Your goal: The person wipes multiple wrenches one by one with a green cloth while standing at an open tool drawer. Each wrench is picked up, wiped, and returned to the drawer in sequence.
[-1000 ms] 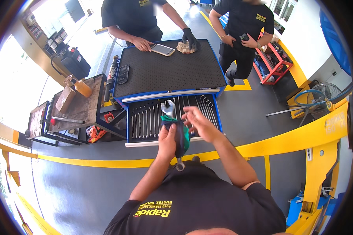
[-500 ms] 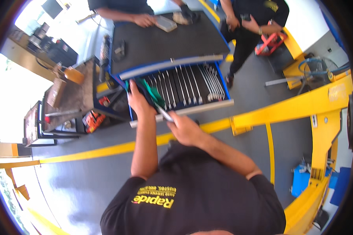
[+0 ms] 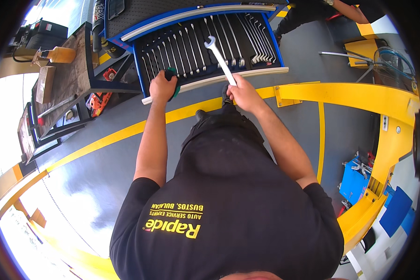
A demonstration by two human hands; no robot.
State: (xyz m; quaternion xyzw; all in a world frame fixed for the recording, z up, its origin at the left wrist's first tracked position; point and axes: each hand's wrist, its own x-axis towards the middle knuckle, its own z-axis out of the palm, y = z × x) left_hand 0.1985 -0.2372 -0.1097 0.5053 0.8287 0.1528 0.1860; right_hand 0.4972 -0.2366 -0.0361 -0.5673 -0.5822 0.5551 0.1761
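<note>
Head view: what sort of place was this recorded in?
Probably a vehicle repair workshop: an open drawer holds many wrenches, the right hand grips a large wrench, and a thick yellow metal arm, perhaps part of a car lift, stretches above the floor.

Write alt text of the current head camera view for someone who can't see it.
A bare right hand holds a silver metal open-ended wrench over an open blue-sided drawer of silver metal wrenches; a bare left hand near the drawer's front grips a green and dark cloth.
</note>
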